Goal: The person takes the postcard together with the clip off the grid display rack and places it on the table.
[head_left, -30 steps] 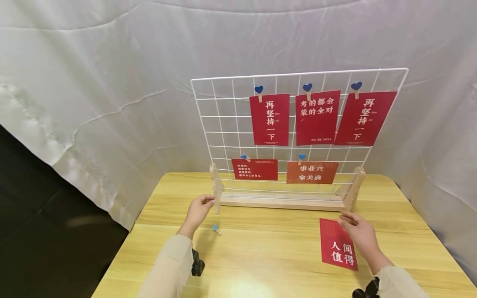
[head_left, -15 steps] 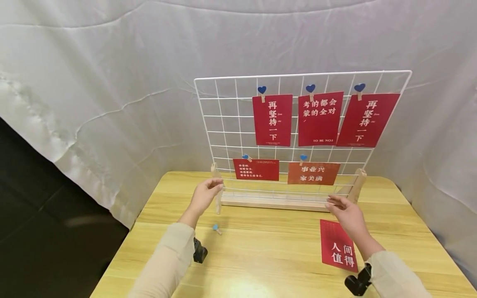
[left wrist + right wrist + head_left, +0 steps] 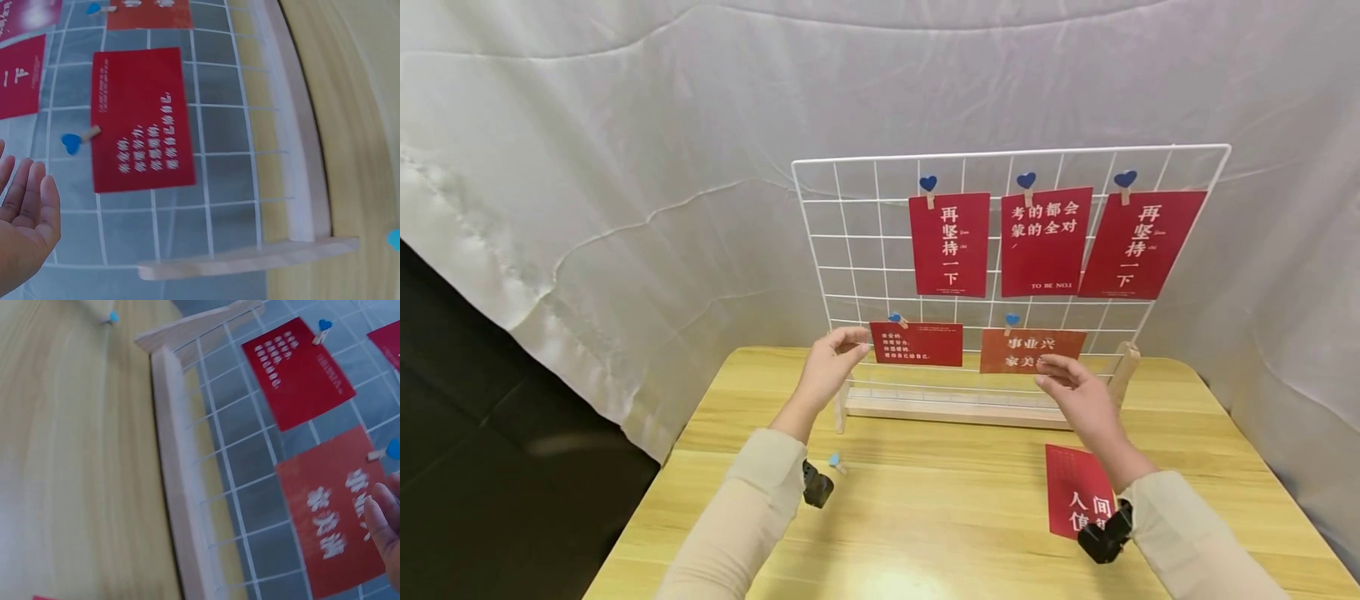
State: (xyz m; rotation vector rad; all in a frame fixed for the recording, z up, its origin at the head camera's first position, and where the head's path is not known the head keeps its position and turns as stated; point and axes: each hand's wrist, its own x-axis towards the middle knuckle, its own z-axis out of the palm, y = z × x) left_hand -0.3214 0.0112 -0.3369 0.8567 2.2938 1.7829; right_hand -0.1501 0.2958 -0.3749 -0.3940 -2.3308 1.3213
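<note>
Head view: right hand (image 3: 1082, 406) covers the lower right of the orange card (image 3: 1011, 358); black wrist device (image 3: 1102, 537) and forearm (image 3: 1123, 462) hide part of the loose red card (image 3: 1063, 479). Fine print on the upper-right red card (image 3: 1138, 271) too small to read. Left wrist view crops left hand (image 3: 829, 371) and the loose blue clip (image 3: 394, 239); right wrist view crops right hand. Can't tell if left hand touches the wire grid (image 3: 1011, 154).

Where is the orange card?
In the head view, the orange card hangs low on the rack, right of the small red card, partly behind the right hand.
</note>
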